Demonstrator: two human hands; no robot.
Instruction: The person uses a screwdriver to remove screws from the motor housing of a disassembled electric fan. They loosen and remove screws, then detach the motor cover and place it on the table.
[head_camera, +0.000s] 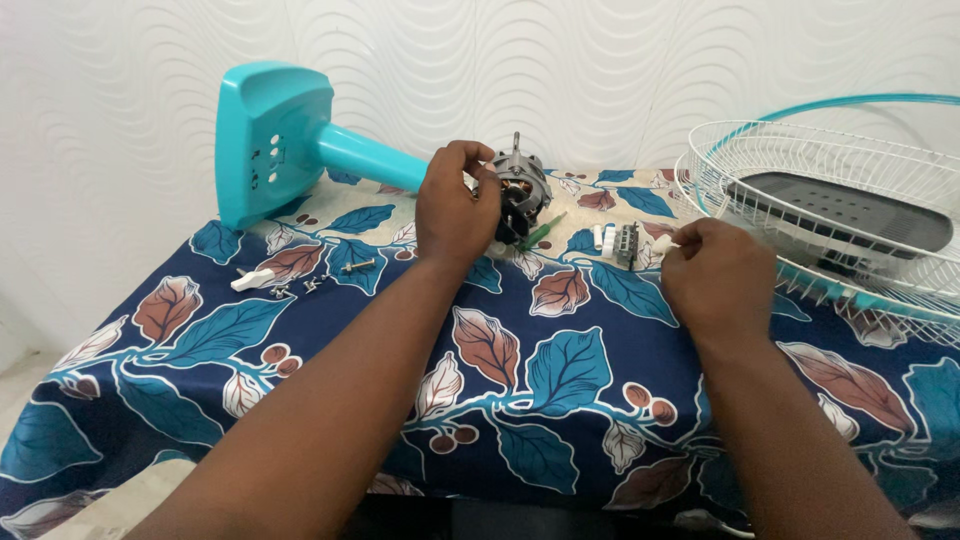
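On the leaf-print tablecloth before a white wavy wall, the left hand grips the fan motor; right of it, the right hand pinches a small white part.

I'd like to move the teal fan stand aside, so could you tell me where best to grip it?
Grip the stand by its round neck, coming from above. It lies on its side, the neck slim enough to wrap, the base broad and flat.

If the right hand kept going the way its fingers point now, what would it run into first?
The right hand points up and left across the table. It would probably first meet the small white and grey parts lying just beyond its fingertips, though depth is hard to judge.
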